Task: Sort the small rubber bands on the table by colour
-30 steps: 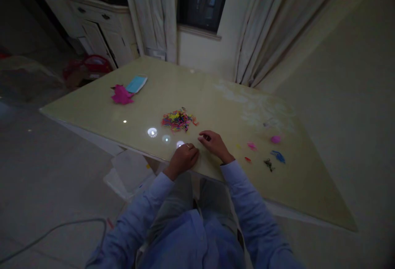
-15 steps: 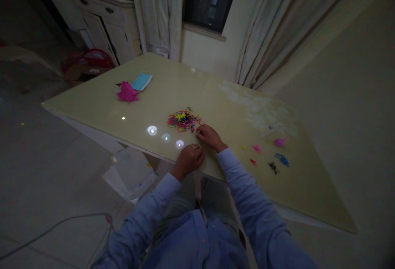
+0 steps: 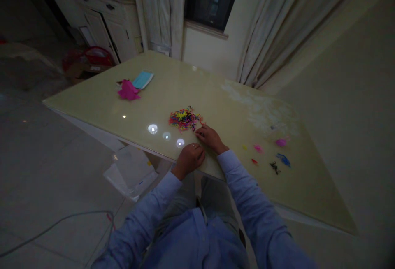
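A heap of small, thin multicoloured pieces (image 3: 185, 119), too small to name surely, lies on the table in front of me. At its near right edge my right hand (image 3: 211, 138) bends its fingers inward, thumb and fingertips close together beside a few dark pieces. What they pinch is too small to make out. My left hand (image 3: 189, 158), with a ring on one finger, rests closed at the table's near edge, just left of and below my right hand. Its fingertips are curled under, hiding anything inside.
Right of my hands lie small groups of blue pieces (image 3: 283, 160), black pieces (image 3: 274, 168), red pieces (image 3: 254, 161), pink pieces (image 3: 258, 148) and yellow pieces (image 3: 245, 147), plus a magenta lump (image 3: 281, 142). A blue face mask (image 3: 143, 79) and crumpled pink material (image 3: 128, 90) lie far left on the table (image 3: 197, 84).
The view has shifted very slightly. My right fingers have drawn a little closer together by the heap's edge; my left hand stays closed in nearly the same place.
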{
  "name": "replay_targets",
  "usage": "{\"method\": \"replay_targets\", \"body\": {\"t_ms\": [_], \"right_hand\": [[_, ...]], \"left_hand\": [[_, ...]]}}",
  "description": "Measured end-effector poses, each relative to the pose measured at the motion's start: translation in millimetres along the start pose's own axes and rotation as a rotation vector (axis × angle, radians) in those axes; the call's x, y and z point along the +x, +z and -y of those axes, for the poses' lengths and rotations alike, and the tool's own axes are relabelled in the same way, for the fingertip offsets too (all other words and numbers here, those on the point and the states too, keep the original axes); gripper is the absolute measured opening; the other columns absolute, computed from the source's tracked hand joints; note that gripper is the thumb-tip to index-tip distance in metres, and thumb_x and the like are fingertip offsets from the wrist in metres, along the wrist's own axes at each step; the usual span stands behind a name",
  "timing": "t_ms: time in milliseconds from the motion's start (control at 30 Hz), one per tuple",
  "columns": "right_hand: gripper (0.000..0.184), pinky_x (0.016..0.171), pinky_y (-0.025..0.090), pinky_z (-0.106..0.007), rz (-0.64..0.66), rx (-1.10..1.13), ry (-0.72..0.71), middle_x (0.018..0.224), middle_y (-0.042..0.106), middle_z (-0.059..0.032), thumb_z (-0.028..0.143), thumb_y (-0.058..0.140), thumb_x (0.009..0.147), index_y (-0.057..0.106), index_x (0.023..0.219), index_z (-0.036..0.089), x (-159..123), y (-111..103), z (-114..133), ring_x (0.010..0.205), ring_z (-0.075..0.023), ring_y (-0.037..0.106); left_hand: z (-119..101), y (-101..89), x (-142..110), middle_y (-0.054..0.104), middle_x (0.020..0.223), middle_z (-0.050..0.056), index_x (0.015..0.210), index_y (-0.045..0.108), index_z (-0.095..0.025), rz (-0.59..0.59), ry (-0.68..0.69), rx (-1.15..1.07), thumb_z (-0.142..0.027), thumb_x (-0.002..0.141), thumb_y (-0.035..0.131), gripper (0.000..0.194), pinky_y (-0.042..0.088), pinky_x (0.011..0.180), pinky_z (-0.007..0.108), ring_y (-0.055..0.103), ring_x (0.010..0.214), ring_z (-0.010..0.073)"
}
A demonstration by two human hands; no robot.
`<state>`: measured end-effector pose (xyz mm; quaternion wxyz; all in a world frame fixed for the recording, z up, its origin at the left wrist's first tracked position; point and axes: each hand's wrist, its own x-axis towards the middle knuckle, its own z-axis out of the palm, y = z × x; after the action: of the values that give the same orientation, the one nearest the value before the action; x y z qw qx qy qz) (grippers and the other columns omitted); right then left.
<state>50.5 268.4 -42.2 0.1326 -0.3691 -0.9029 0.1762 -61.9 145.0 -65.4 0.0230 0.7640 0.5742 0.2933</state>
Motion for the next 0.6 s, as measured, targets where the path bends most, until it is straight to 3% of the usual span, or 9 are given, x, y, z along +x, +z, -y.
{"method": "replay_targets", "body": {"t_ms": [233,367,467,600], "right_hand": [[0.016,0.081,0.045,-0.027,0.023,-0.037,-0.002,0.099,0.062,-0.008,0.021,0.051,0.096,0.067,0.096,0.017,3.1,0.2,5.0,0.091,-0.0171,0.057],[0.012,0.084,0.044,-0.029,-0.058,0.093,0.029,0.093,0.062,-0.0072,0.018,0.052,0.092,0.063,0.087,0.017,-5.9,-6.5,5.1,0.091,-0.0177,0.056],[0.011,0.077,0.044,-0.029,-0.12,0.322,0.115,0.08,0.06,-0.0032,0.02,0.055,0.089,0.058,0.079,0.017,-19.5,-17.9,7.0,0.079,-0.016,0.054],[0.021,0.055,0.038,-0.023,-0.092,0.869,0.284,0.064,0.049,0.0043,0.039,0.056,0.088,0.054,0.082,0.019,-49.8,-38.6,19.7,0.056,-0.0111,0.046]], "left_hand": [[0.6,0.1,0.5,0.063,0.078,0.008,0.08,0.063,-0.016,-0.013,0.01,-0.005,-0.023,0.093,0.047,0.022,0.047,0.074,0.032,0.06,0.079,0.0192],[0.7,0.6,-0.2,0.063,0.079,0.008,0.082,0.064,-0.016,-0.011,0.007,-0.019,-0.023,0.093,0.048,0.021,0.047,0.074,0.031,0.06,0.079,0.019],[1.2,0.9,-1.0,0.063,0.08,0.008,0.083,0.065,-0.017,-0.008,-0.006,-0.034,-0.023,0.093,0.048,0.021,0.047,0.074,0.031,0.059,0.08,0.0189],[2.2,0.3,-1.7,0.064,0.081,0.008,0.087,0.067,-0.017,-0.018,0.003,-0.054,-0.022,0.093,0.047,0.021,0.046,0.074,0.03,0.06,0.079,0.0186]]}}
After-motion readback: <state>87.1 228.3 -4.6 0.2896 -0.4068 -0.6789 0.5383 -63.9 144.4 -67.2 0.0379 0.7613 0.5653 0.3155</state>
